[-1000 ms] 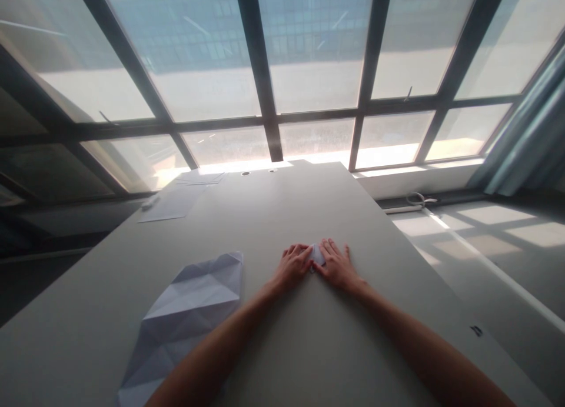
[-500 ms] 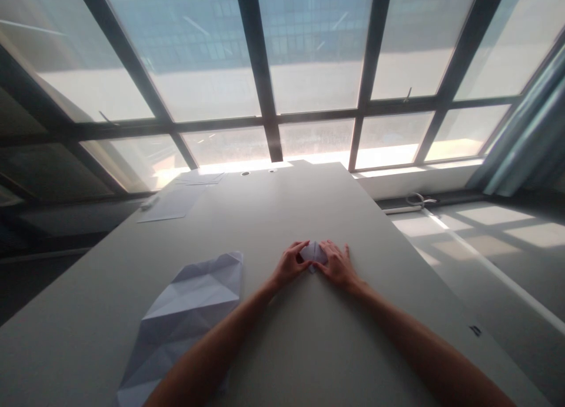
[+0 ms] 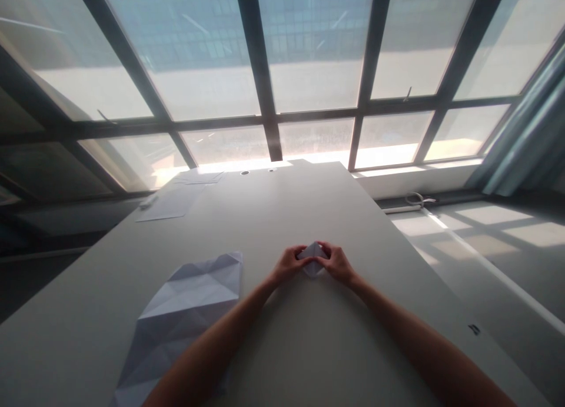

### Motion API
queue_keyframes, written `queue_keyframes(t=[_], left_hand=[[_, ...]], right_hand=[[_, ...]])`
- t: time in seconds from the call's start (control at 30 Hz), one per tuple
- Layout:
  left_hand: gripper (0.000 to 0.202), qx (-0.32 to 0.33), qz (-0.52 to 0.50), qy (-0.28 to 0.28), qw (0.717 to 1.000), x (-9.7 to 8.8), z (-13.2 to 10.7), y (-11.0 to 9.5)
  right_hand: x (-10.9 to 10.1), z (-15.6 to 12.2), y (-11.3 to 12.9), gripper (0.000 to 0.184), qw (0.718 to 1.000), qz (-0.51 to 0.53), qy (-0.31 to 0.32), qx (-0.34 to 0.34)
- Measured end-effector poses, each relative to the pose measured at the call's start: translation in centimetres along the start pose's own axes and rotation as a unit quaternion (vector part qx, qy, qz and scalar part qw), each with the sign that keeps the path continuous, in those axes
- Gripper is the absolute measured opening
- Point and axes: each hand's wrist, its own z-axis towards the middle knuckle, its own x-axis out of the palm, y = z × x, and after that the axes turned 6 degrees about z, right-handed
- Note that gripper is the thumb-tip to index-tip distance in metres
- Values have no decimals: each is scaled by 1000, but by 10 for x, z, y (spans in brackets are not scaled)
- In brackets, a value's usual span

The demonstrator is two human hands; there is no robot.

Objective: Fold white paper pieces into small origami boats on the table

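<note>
A small folded piece of white paper (image 3: pixel 312 260) sits between my two hands on the grey table (image 3: pixel 291 213). My left hand (image 3: pixel 289 264) pinches its left side with curled fingers. My right hand (image 3: pixel 338 262) pinches its right side the same way. The paper's pointed top stands up between my fingertips, and its lower part is slightly raised off the table. Both forearms reach in from the bottom of the view.
A large creased sheet of white paper (image 3: pixel 185 313) lies on the table to the left of my left arm. More flat sheets (image 3: pixel 172 202) lie at the table's far left corner. A big window fills the background, and a curtain (image 3: pixel 525 142) hangs at the right.
My hands went from lying flat over the small paper to curling and pinching it from both sides. The paper now stands up between my fingertips.
</note>
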Motion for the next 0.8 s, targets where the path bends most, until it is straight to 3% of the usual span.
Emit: queue_keyframes(t=[0.13, 0.3, 0.8], left_hand=[[51, -21, 38, 45, 998, 1, -2, -1], [58, -11, 44, 81, 996, -1, -3, 7], [57, -7, 41, 84, 996, -1, -4, 6]], right_hand=[[0, -2, 5, 32, 999, 16, 29, 12], [1, -3, 5, 37, 998, -39, 44, 19], [0, -2, 4, 39, 996, -57, 68, 22]])
